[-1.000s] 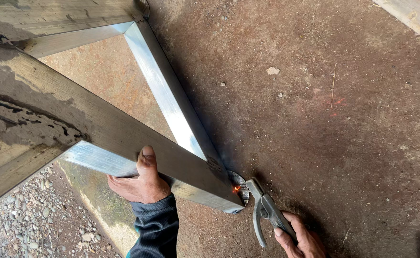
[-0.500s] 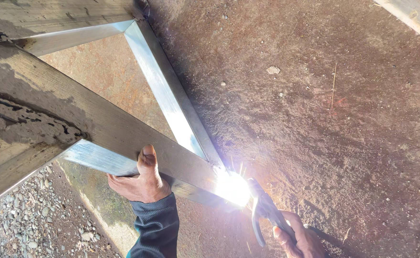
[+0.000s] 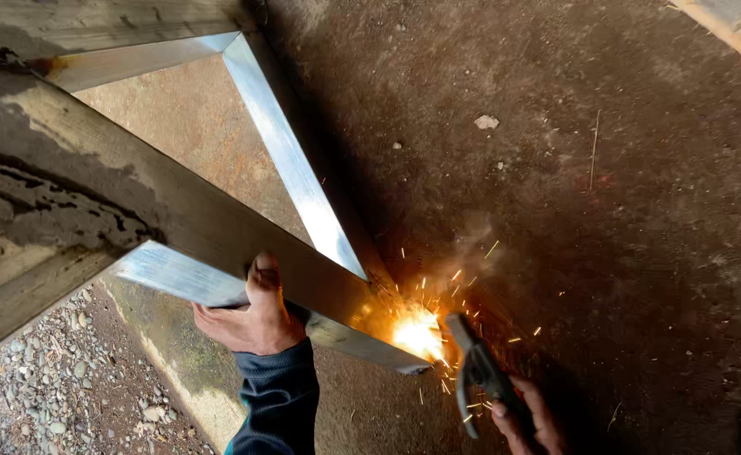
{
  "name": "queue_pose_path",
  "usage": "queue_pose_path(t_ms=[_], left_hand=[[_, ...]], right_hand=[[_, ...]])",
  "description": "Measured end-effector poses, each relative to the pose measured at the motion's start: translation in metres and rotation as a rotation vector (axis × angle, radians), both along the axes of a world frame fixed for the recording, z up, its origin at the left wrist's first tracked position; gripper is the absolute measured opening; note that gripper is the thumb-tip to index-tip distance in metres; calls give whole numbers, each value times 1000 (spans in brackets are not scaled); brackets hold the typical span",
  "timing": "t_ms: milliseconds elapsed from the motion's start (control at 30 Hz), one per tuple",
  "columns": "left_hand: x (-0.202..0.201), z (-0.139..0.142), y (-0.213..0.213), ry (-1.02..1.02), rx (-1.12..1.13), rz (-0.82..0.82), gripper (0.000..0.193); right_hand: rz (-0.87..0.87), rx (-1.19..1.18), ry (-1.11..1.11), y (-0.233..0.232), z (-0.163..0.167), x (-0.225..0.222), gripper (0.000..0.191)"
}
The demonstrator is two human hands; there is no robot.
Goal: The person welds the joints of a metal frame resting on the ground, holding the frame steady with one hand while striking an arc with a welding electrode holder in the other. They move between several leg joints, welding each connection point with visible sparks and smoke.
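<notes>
**Metal frame corner under weld, both hands engaged**

- Gravel strip (image 3: pixel 59 396): lower left, beyond the left hand, below the edge of a concrete slab (image 3: pixel 177 371).
- Weathered beam (image 3: pixel 92 194): runs diagonally above the left hand, covering part of the frame.
- Left hand (image 3: pixel 252 316): fingers closed around the lower bar (image 3: pixel 177 276) of the metal frame, thumb up against the beam's edge; dark sleeve below.
- Upper bar (image 3: pixel 295 168): slants down to meet the lower bar just right of the left hand.
- Frame corner (image 3: pixel 417 333): bright glow and sparks, between the two hands.
- Electrode holder (image 3: pixel 480 371): tip at the corner.
- Right hand (image 3: pixel 526 417): clamped on the holder's handle, partly cut off by the bottom edge.
- Concrete floor (image 3: pixel 623 219): open and bare right of and above the right hand; a small stone chip (image 3: pixel 486 122) lies well apart.
</notes>
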State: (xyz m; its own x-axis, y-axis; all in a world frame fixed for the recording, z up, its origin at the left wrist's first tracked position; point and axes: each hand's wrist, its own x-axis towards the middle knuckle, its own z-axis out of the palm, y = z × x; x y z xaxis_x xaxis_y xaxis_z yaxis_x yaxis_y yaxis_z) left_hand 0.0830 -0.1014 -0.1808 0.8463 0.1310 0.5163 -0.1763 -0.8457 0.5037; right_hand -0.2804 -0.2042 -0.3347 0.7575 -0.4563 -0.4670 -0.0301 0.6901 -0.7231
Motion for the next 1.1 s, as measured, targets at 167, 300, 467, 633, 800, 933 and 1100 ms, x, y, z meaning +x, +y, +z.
queue_pose_path(t_ms=[167, 300, 467, 633, 800, 933, 1100], left_hand=[[-18, 34, -25, 111, -272, -217, 59], [-22, 45, -36, 73, -51, -104, 56], [-21, 34, -35, 83, -43, -20, 63], [-19, 19, -24, 51, 18, -18, 66], [-19, 17, -22, 47, 9, -24, 68], [-20, 27, -26, 109, -9, -41, 62], [-21, 43, -38, 91, -87, -113, 52]], right_hand=[[86, 31, 317, 4, 2, -34, 46], [100, -143, 363, 6, 0, -38, 43], [154, -255, 317, 4, -2, -34, 43], [203, -342, 382, 0, 4, -29, 43], [293, -383, 396, -7, 13, -23, 45], [362, -354, 429, -13, 18, -19, 46], [542, -329, 482, -19, 20, -12, 51]])
